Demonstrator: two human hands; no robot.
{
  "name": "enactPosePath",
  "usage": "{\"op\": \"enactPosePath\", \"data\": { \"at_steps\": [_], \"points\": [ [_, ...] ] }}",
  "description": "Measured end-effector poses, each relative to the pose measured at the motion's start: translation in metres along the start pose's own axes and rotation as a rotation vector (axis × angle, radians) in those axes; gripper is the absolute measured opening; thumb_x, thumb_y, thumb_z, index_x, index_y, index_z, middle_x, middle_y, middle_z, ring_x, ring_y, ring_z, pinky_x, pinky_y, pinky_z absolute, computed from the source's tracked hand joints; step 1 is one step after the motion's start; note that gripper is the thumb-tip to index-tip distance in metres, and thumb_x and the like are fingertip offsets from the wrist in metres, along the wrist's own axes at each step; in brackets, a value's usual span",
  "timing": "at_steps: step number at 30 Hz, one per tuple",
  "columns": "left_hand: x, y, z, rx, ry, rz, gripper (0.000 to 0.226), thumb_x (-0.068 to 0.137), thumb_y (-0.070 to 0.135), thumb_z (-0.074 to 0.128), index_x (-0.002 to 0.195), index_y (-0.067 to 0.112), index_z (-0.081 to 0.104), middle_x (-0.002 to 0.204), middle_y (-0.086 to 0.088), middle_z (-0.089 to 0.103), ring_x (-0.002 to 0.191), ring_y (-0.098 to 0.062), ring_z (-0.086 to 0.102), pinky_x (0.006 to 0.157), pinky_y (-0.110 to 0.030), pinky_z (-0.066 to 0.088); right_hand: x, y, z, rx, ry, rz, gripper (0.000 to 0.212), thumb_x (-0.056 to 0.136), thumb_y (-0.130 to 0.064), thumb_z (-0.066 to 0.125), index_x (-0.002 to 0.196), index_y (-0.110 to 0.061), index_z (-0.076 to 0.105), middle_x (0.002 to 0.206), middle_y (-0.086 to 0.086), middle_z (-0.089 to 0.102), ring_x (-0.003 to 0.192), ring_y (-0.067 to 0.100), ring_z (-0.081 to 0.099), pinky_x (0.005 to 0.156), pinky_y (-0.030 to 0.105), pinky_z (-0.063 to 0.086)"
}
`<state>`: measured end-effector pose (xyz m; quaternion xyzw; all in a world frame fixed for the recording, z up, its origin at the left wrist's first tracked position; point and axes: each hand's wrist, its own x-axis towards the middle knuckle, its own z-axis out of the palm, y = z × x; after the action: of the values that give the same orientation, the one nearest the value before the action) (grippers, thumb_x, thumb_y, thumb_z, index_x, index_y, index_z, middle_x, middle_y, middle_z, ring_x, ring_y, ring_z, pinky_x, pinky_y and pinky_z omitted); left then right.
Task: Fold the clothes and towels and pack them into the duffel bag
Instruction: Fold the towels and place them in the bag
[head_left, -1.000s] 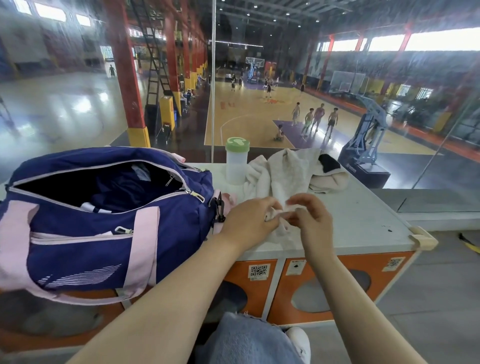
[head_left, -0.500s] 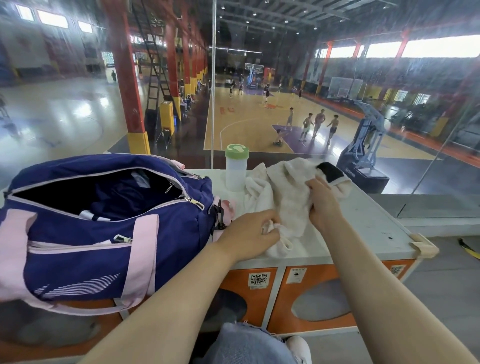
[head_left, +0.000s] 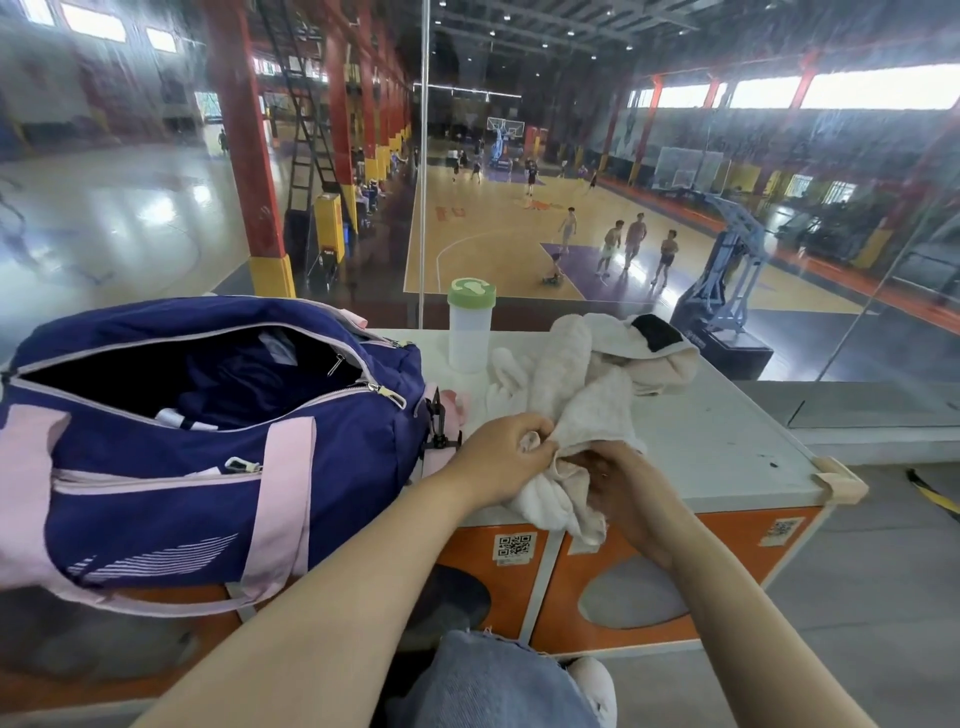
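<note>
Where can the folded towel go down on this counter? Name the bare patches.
Bare top lies right of the towel, out to the padded corner. Crowded on the left: duffel bag, bottle and the cloth heap behind. Both hands grip the towel.

My only view sits on the wearer's head, looking forward and down, close over the cabinet top (head_left: 727, 441), with the court beyond the glass.
</note>
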<state>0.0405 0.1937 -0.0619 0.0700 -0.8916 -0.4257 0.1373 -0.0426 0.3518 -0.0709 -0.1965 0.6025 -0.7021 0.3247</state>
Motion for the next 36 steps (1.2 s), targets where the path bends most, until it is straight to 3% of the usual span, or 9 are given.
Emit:
{"op": "enactPosePath", "data": {
  "at_steps": [5,8,12,15,22,26,29,33,36],
  "points": [
    [-0.003,0.0,-0.002,0.076,-0.001,0.018,0.017,0.095,0.031,0.054,0.079,0.034,0.051,0.077,0.012,0.056,0.08,-0.01,0.053,0.071,-0.028,0.041,0.001,-0.004,-0.017,0.474,0.211,0.039,0.041,0.1,-0.039,0.043,0.12,-0.007,0.059,0.115,0.02,0.07,0.104,0.033,0.069,0.084,0.04,0.059],
    [-0.002,0.0,-0.006,0.049,0.041,0.001,0.023,0.095,0.032,0.053,0.072,0.036,0.049,0.075,0.012,0.056,0.079,-0.01,0.053,0.075,-0.031,0.044,0.0,0.0,-0.031,0.269,0.313,0.042,0.033,0.099,-0.031,0.05,0.118,-0.005,0.058,0.115,0.021,0.067,0.103,0.035,0.066,0.088,0.042,0.055],
    [0.002,-0.004,-0.011,-0.011,0.101,-0.009,0.018,0.094,0.034,0.054,0.076,0.036,0.054,0.083,0.013,0.063,0.086,-0.011,0.059,0.085,-0.035,0.047,-0.005,-0.002,-0.052,0.32,0.443,-0.081,0.043,0.097,-0.015,0.055,0.137,-0.001,0.047,0.119,0.026,0.063,0.089,0.03,0.068,0.074,0.033,0.058],
    [-0.001,-0.004,-0.015,-0.023,0.055,0.028,0.017,0.095,0.033,0.054,0.079,0.035,0.055,0.081,0.018,0.061,0.084,-0.002,0.056,0.083,-0.032,0.045,-0.002,-0.005,-0.052,0.132,0.493,-0.122,0.031,0.095,-0.006,0.057,0.125,-0.004,0.057,0.117,0.025,0.063,0.094,0.028,0.069,0.075,0.029,0.06],
    [-0.011,0.019,-0.039,-0.137,-0.109,0.007,0.017,0.098,0.019,0.039,0.112,0.027,0.044,0.104,0.012,0.051,0.096,-0.002,0.048,0.079,-0.023,0.039,-0.002,-0.068,-0.044,-0.401,0.866,-0.49,0.036,0.094,-0.006,0.037,0.13,-0.011,0.042,0.111,0.009,0.053,0.092,0.02,0.055,0.075,0.03,0.049],
    [-0.008,0.03,-0.046,-0.107,0.031,0.12,0.021,0.094,0.008,0.046,0.108,0.024,0.047,0.102,0.01,0.055,0.093,-0.002,0.051,0.079,-0.013,0.042,-0.001,-0.087,-0.021,-0.613,0.734,-0.589,0.023,0.096,-0.012,0.043,0.119,-0.011,0.043,0.087,-0.002,0.054,0.071,0.011,0.051,0.063,0.022,0.041],
    [-0.004,0.029,-0.045,-0.196,0.127,0.109,0.021,0.091,0.011,0.06,0.103,0.027,0.054,0.101,0.008,0.063,0.093,-0.006,0.059,0.085,-0.024,0.048,-0.001,-0.084,-0.002,-0.685,0.532,-0.538,0.015,0.094,-0.015,0.05,0.107,-0.017,0.059,0.085,-0.003,0.063,0.074,0.012,0.056,0.069,0.03,0.045],
    [-0.003,0.026,-0.046,-0.288,0.106,0.116,0.014,0.089,0.007,0.065,0.099,0.016,0.066,0.098,-0.002,0.07,0.09,-0.013,0.064,0.088,-0.031,0.05,-0.007,-0.071,0.016,-0.685,0.346,-0.546,0.018,0.093,-0.011,0.054,0.091,-0.022,0.068,0.078,-0.016,0.066,0.071,0.001,0.058,0.067,0.021,0.044],
    [-0.007,0.026,-0.045,-0.309,0.031,0.092,0.017,0.097,0.012,0.055,0.106,0.014,0.069,0.101,0.0,0.069,0.089,0.001,0.061,0.082,-0.014,0.046,-0.007,-0.064,0.024,-0.653,0.258,-0.543,0.016,0.094,-0.017,0.059,0.091,-0.027,0.07,0.083,-0.02,0.068,0.079,0.0,0.062,0.075,0.025,0.051]
  ]
}}
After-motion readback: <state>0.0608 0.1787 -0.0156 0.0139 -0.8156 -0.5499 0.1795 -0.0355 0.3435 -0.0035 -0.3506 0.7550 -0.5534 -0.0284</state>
